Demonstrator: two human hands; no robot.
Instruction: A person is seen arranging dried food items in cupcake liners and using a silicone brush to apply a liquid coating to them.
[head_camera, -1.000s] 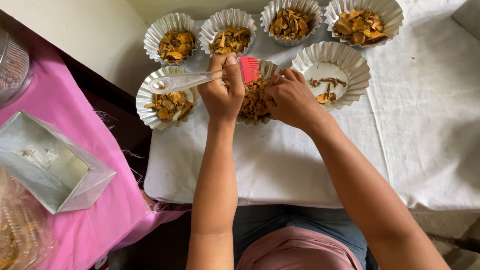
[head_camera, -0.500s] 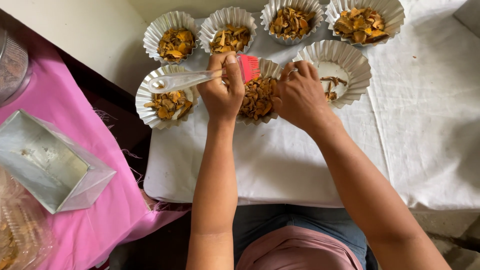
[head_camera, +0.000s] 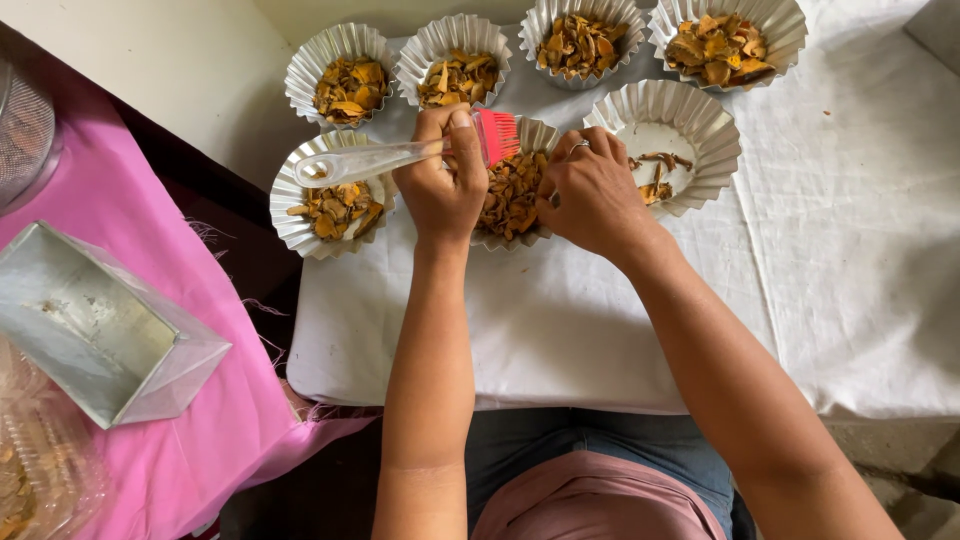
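- The left hand (head_camera: 442, 185) has its fingers clamped on a brush (head_camera: 400, 155): clear handle pointing left, red bristles pointing right, over the middle cup (head_camera: 512, 195).
- The right hand (head_camera: 590, 190) rests curled on that cup's right rim; I cannot tell whether its fingers pinch anything.
- The cup sits on the white cloth (head_camera: 600, 320), full of orange-brown dried pieces, between a half-full cup (head_camera: 330, 195) and a nearly bare cup (head_camera: 665, 140).
- To work well, I judge: steady the thin foil rim lightly, sweep the bristles gently, and avoid tipping neighbours.
- No labels or signs show; a plain metal box (head_camera: 100, 325) lies on the pink cloth (head_camera: 160, 250), left, with clear plastic packaging (head_camera: 35, 470) at the lower left corner.
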